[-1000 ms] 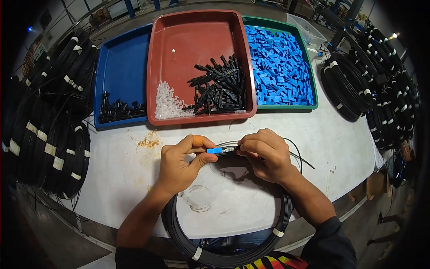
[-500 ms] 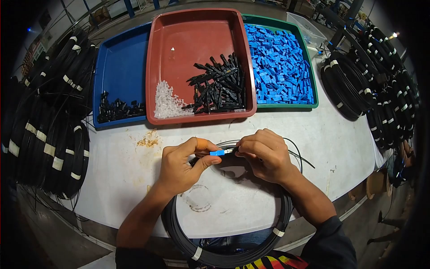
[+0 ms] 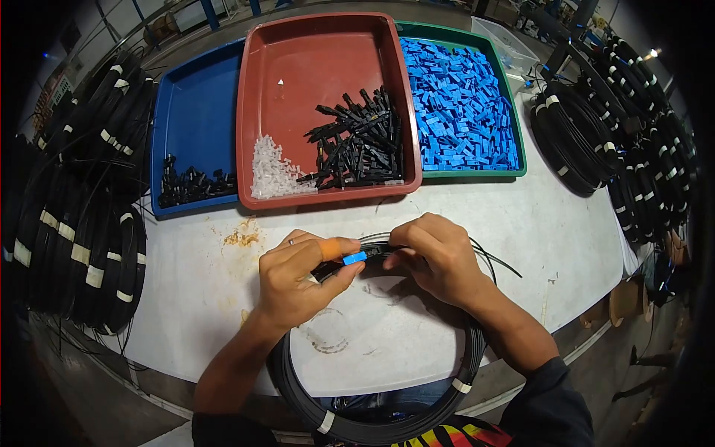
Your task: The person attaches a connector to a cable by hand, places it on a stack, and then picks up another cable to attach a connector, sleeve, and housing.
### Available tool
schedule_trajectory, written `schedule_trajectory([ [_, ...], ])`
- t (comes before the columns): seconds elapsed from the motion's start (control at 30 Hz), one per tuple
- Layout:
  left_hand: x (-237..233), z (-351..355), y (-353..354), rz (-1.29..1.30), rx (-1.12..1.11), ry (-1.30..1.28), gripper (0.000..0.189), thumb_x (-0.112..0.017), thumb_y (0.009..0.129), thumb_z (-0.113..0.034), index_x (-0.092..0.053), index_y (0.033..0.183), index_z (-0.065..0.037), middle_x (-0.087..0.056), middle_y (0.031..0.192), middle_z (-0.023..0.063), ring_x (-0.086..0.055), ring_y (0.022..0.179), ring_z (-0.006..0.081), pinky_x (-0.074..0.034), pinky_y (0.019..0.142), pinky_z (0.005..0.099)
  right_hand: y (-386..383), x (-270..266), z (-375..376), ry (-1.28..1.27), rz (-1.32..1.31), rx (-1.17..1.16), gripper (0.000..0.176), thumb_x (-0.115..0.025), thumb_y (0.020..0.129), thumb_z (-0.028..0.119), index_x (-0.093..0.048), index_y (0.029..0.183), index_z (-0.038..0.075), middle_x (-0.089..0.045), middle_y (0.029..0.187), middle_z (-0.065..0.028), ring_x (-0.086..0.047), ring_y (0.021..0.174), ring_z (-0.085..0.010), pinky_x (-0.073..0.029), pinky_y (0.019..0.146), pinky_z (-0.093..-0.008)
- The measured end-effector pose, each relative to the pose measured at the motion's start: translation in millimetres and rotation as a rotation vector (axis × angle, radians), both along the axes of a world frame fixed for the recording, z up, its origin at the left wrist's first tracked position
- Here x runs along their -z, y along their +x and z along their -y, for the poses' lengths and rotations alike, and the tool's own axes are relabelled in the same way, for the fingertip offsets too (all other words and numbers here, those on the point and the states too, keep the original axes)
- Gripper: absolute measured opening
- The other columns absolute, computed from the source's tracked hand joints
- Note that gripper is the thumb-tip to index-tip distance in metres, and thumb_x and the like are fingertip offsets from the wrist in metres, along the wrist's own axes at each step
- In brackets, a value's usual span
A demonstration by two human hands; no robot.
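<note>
A small blue plastic connector piece is pinched between thumb and index finger of my left hand; orange tape wraps that index finger. A dark connector end lies against the blue piece's right side, in line with it. My right hand has its fingers curled and closed at the black cable just right of this end, its fingertips partly hiding the cable. Beneath both hands a coil of black cable, tied with white tape, rests at the table's front edge and hangs over it. Loose cable ends stick out right of my right hand.
Across the white table stand a blue tray with black parts, a red tray with black connector bodies and clear pieces, and a green tray full of blue pieces. Taped cable coils hang left and right.
The blue piece has shifted slightly left and tilted in my left hand. The pale connector tip seen beside it earlier no longer shows. The right fingers have moved slightly left.
</note>
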State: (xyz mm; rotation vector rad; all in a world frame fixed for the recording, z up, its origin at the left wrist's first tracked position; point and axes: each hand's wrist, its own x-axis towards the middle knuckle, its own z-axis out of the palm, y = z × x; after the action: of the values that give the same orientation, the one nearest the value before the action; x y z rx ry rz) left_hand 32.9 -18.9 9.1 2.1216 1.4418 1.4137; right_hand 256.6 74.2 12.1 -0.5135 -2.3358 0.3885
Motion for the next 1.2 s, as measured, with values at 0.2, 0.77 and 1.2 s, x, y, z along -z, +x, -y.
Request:
schedule_trajectory([
  [0.2,9,-1,-1,0.046,0.002,0.080,0.056,-0.088,0.074,0.002,-0.060,0.122,-0.003,-0.079,0.091,0.0096,-0.072,0.082,0.0178,-0.055,0.079,0.0306,-1,6,0,-0.182,-0.167,-0.051,0.021,-0.073,0.076,-0.006,-0.066,0.092,0.005,-0.069,0.086,-0.0072,-0.064,0.071,-0.0276,-0.050,0.062,-0.0396],
  [0.77,-16,6,13,0.241,0.102,-0.052,0.054,-0.089,0.074,0.004,-0.055,0.115,-0.004,-0.076,0.087,0.0112,-0.071,0.089,0.0170,-0.056,0.085,0.0331,0,6,5,-0.021,-0.304,-0.183,0.034,-0.070,0.058,-0.012,-0.059,0.088,-0.001,-0.069,0.091,-0.0124,-0.062,0.069,-0.0263,-0.047,0.059,-0.0371],
  [1.2,15,-2,6,0.331,0.206,-0.029,0.044,-0.089,0.077,-0.001,-0.061,0.110,0.004,-0.075,0.098,0.0113,-0.078,0.089,0.0183,-0.062,0.080,0.0270,1,-3,9,0.179,-0.249,-0.196,0.018,-0.072,0.074,-0.006,-0.057,0.081,0.001,-0.071,0.086,-0.0161,-0.055,0.056,-0.0224,-0.041,0.051,-0.0345],
])
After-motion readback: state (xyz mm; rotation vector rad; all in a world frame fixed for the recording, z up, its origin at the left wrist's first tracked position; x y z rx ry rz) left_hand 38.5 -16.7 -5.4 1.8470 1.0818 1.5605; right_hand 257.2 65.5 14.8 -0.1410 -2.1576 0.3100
